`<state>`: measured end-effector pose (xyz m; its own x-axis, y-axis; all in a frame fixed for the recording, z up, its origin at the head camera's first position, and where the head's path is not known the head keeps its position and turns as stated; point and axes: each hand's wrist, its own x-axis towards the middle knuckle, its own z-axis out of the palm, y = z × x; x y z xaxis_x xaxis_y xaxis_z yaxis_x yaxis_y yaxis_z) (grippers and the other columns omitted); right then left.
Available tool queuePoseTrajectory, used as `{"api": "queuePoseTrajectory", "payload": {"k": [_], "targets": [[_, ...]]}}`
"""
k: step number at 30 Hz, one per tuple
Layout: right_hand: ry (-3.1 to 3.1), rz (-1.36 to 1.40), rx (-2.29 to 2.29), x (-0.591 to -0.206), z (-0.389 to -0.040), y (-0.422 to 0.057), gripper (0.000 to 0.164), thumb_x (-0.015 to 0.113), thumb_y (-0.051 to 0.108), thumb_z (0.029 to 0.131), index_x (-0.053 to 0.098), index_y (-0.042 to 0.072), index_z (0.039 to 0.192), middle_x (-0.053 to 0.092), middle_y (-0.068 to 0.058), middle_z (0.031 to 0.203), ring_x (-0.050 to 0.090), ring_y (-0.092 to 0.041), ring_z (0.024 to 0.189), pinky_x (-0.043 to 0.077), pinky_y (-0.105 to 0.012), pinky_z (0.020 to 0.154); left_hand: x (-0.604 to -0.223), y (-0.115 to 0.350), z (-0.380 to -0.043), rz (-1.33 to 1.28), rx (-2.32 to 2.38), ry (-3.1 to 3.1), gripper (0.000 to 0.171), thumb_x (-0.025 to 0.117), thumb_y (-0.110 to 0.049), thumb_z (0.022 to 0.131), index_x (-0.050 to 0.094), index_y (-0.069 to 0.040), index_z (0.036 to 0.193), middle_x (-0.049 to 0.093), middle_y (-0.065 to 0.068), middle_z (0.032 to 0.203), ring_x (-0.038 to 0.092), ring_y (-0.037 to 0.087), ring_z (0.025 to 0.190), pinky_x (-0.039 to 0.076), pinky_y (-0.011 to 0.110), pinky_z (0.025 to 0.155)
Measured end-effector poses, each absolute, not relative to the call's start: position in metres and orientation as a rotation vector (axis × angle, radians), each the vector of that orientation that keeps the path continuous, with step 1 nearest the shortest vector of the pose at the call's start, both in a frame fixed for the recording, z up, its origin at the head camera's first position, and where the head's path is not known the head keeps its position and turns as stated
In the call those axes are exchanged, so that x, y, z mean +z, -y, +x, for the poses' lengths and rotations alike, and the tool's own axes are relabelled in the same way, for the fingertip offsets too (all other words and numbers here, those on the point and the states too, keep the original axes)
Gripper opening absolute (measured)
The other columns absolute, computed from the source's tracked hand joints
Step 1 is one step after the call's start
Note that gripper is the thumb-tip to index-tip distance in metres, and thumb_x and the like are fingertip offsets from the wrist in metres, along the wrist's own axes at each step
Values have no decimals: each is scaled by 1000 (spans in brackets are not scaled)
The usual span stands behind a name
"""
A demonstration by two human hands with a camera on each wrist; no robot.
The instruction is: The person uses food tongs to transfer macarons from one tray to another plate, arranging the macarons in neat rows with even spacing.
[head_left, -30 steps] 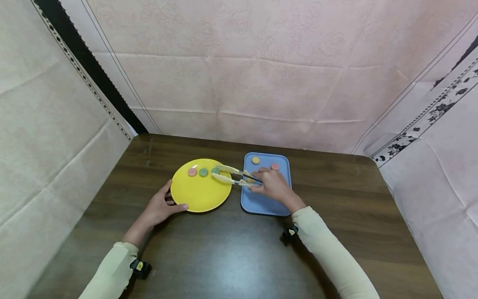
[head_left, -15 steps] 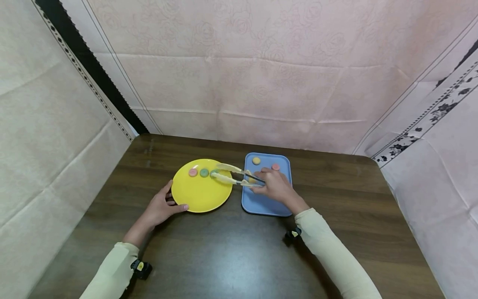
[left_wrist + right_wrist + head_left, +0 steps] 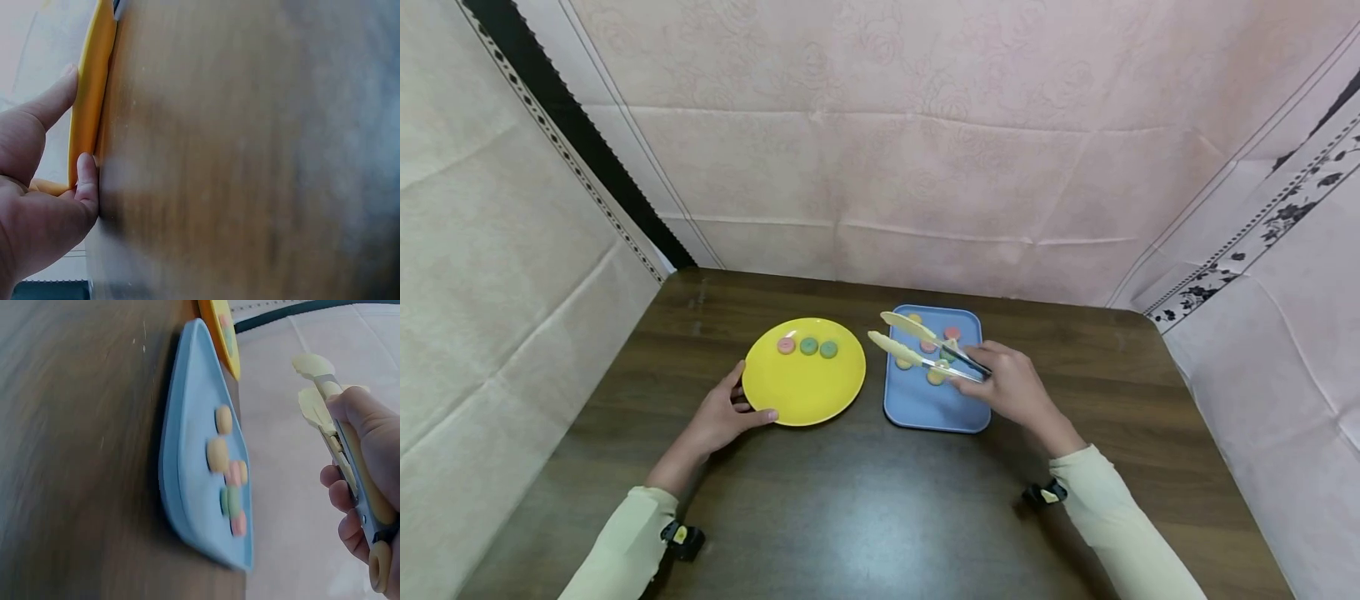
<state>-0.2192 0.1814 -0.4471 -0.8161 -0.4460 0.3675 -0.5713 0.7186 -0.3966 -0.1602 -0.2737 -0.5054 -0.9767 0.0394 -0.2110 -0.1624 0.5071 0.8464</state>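
Thumb and fingers of my left hand (image 3: 722, 417) hold the rim of a round yellow plate (image 3: 805, 387); in the left wrist view the thumb (image 3: 56, 100) touches its edge. Three small macaron-like discs lie in a row on the plate: a pink one (image 3: 786, 345), a green one (image 3: 808, 346) and another green one (image 3: 828, 349). My right hand (image 3: 1011, 387) grips tongs (image 3: 895, 347) with pale yellow tips. The tips are spread, with nothing between them, above a blue tray (image 3: 925, 412). Several yellow, pink and green discs lie on the tray, including a yellow one (image 3: 217, 455).
Plate and tray stand side by side on a dark wooden table (image 3: 850, 500), with a narrow gap between them. Pale patterned cloth (image 3: 887, 183) hangs behind the table and at both sides.
My right hand has moved right with the tongs, from the plate to above the tray. The tongs have come away from the rightmost green disc, which stays on the plate. The left hand keeps still.
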Motion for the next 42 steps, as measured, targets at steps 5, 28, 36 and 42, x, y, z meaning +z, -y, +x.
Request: {"api": "queuePoseTrajectory", "payload": {"k": [5, 28, 36, 42], "targets": [[2692, 783, 608, -442, -208, -212, 54, 87, 33, 82, 74, -4, 119, 61, -9, 83, 44, -11, 61, 38, -24, 51, -505, 273, -160, -111, 1462, -2546, 120, 85, -35, 85, 0, -1, 163, 44, 32, 147, 58, 43, 125, 56, 44, 97], [2858, 780, 538, -471, -190, -267, 46, 85, 36, 85, 76, 6, 118, 58, 2, 80, 44, -6, 60, 38, -21, 50, -510, 274, -162, -104, 1508, -2528, 119, 86, -31, 85, 0, -1, 163, 45, 33, 145, 59, 43, 126, 58, 37, 92], [2876, 783, 543, -472, -191, -270, 43, 84, 33, 86, 76, 5, 118, 58, 4, 80, 44, -6, 61, 38, -22, 51, -508, 274, -161, -100, 1507, -2523, 120, 86, -32, 86, 0, -2, 163, 45, 32, 145, 59, 43, 126, 58, 36, 91], [2888, 804, 555, -472, -192, -269, 42, 83, 32, 87, 76, 4, 118, 60, 2, 81, 44, -5, 61, 39, -22, 51, -507, 274, -160, -100, 1489, -2534, 119, 85, -32, 86, 0, -1, 163, 45, 32, 145, 59, 43, 126, 58, 38, 93]]}}
